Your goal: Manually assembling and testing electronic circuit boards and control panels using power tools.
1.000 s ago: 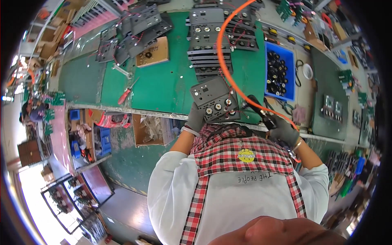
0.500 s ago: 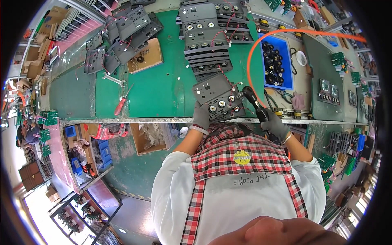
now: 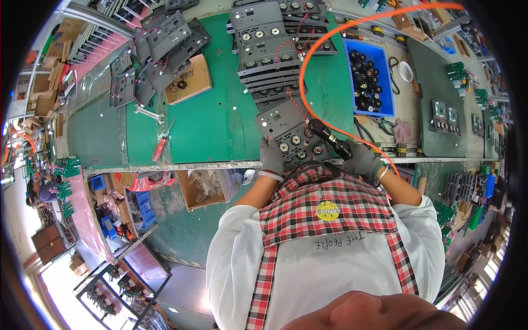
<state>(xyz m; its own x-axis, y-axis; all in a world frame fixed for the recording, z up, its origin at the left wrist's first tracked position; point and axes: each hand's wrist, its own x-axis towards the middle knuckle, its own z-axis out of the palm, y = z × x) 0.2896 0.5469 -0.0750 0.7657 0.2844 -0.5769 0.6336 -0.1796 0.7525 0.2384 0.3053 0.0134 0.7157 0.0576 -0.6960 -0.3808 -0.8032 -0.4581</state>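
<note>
Left hand (image 3: 271, 155), grey-gloved, was closed around the near-left edge of a dark-grey, flat-faced panel with round pale-centred fittings (image 3: 283, 120); fingers beneath were hidden. The panel lay at the near edge of the green-topped bench (image 3: 220, 132), tilted slightly, close against the red-and-black checked apron (image 3: 330, 198). Judged reason: one hand and the nearby body could limit slip, leaving the fittings exposed.

Right hand (image 3: 362, 159), also grey-gloved, was wrapped firmly around the rear of a black, bar-shaped tool with an angled head (image 3: 330, 139). Held from the right, the tool left the panel's middle visible; its head was at the panel's right side, by the fittings. Contact could not be told.

An orange flexible hose (image 3: 352, 25) looped above the panel and ran behind the tool; its join was not visible. The loop presumably gave slack.

A layered stack of similar dark-grey panels (image 3: 258, 71) was just beyond, within easy reach. A blue rectangular plastic bin (image 3: 386, 82) of black round parts (image 3: 366, 82) was to the right. A silver open-ended wrench (image 3: 148, 114) and a red-handled screwdriver (image 3: 159, 149) lay apart at left, seemingly out of the working area.
</note>
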